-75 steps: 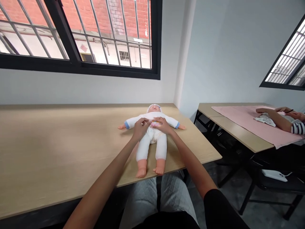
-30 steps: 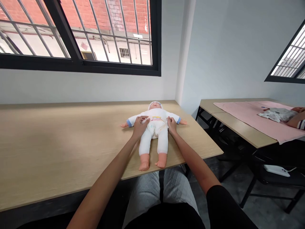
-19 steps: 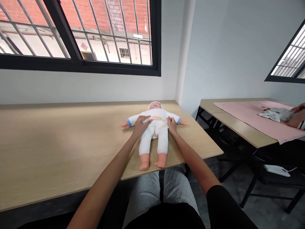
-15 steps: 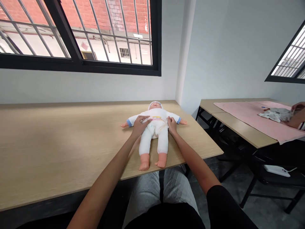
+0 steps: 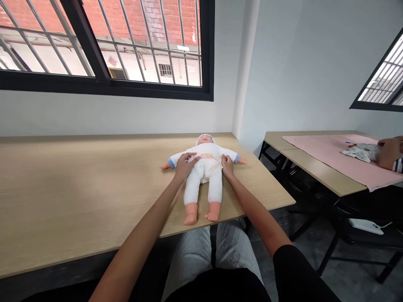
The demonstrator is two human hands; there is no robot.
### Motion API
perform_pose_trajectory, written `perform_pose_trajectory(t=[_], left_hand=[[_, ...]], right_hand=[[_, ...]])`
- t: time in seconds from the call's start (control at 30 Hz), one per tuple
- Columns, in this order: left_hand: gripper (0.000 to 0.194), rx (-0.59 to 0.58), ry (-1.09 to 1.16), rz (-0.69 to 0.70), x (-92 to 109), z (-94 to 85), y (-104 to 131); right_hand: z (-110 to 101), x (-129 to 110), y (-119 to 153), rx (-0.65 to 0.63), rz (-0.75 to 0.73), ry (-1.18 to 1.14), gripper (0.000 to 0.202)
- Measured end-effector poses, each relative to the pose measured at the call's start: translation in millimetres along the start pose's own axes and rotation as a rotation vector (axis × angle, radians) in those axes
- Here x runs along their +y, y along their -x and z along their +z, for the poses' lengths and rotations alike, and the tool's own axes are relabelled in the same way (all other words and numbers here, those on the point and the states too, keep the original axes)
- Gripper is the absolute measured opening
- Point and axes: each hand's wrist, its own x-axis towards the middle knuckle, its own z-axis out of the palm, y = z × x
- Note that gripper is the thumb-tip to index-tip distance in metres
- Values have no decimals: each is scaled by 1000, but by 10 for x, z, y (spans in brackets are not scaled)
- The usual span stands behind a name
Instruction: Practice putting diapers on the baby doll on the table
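A baby doll [image 5: 215, 194] in a white suit with blue cuffs lies on its back, feet toward me. Round its hips is a white diaper [image 5: 206, 168] with a coloured band at the waist. My left hand [image 5: 185, 165] is closed on the diaper's left side, its thumb lying across the front at the waist. On the other side my right hand [image 5: 227, 165] pinches the diaper's edge between thumb and bent fingers. The exact fingertip contact is too small to make out.
The doll rests near the right end of a wooden table [image 5: 94, 188], against the wall below a barred window. Across a gap, another person's hand [image 5: 390, 153] is at a pale cloth bundle [image 5: 362, 152] on a pink mat [image 5: 317, 147]. A chair [image 5: 371, 239] holds a white device [image 5: 366, 225].
My hands and the doll stay almost where they were. At the other table, the other person's hand and arm have shifted over the cloth bundle.
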Motion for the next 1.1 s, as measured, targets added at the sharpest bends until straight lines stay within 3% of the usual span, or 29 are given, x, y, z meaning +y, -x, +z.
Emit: perform_pose_trajectory(t=[0.3,0.53,0.87,1.1], left_hand=[[36,-5,-10,10,39,5,25],[25,146,5,-75,-52,-30,-20],[13,357,-70,-170,-377,-209,-130],[15,451,-60,-170,-447,-302,-205]], right_hand=[[-3,24,-19,24,30,34,30],[-24,28,-28,50,49,80,28],[-25,10,-26,62,22,119,25],[-186,-134,-46,198,-63,203,21]])
